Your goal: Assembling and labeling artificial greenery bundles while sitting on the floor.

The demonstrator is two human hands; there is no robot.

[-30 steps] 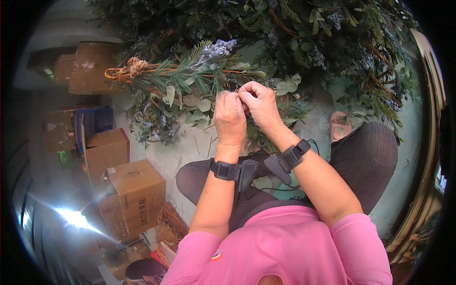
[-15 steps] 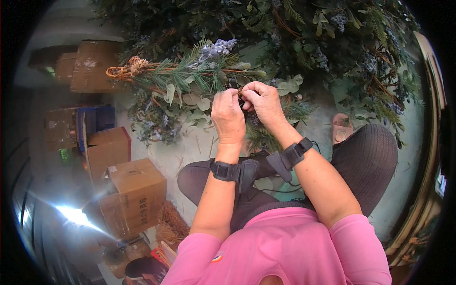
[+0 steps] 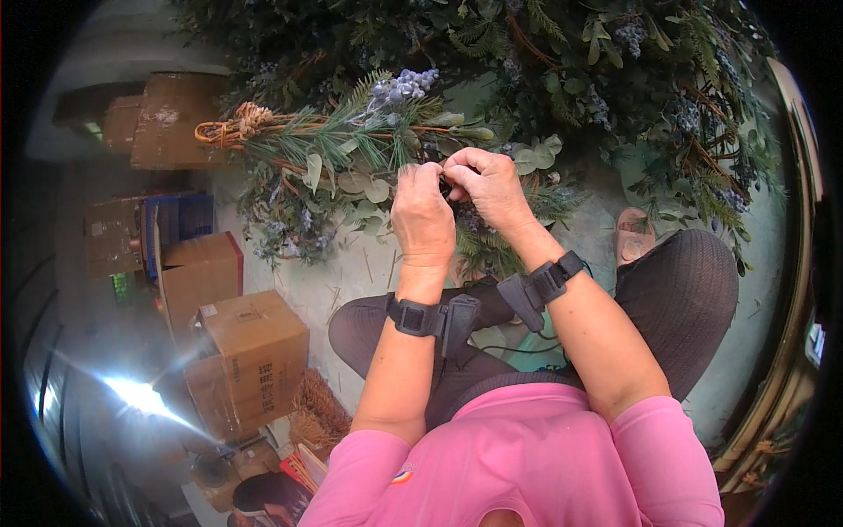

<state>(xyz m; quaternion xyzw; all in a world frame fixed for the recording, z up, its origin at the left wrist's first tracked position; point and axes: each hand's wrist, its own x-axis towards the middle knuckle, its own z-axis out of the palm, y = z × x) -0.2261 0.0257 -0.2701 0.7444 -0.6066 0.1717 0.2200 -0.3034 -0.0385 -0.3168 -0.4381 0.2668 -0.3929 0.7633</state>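
My left hand (image 3: 423, 215) and my right hand (image 3: 492, 189) meet fingertip to fingertip over a leafy greenery swag (image 3: 356, 186), both closed in a pinch. Between the fingertips a thin brown stem shows in part; the fingers hide most of it. Just beyond my hands lies a spray of green needles with a blue-grey berry cluster (image 3: 404, 86). Its brown stems gather at the left into a looped end with a raffia-like knot (image 3: 253, 119). Round grey-green leaves (image 3: 537, 155) spread to the right of my fingers. Black straps with small boxes sit on both wrists.
A large heap of greenery with blue berries (image 3: 628, 39) fills the far side. Cardboard boxes (image 3: 263, 351) and a blue crate (image 3: 184, 220) stand at the left, a bundle of brown twigs (image 3: 318, 408) below them. Long boards (image 3: 795, 351) line the right. My crossed legs (image 3: 676, 307) are near.
Both hands stay pinched at the same place. My right hand has shifted very slightly; the swag lies practically as before.
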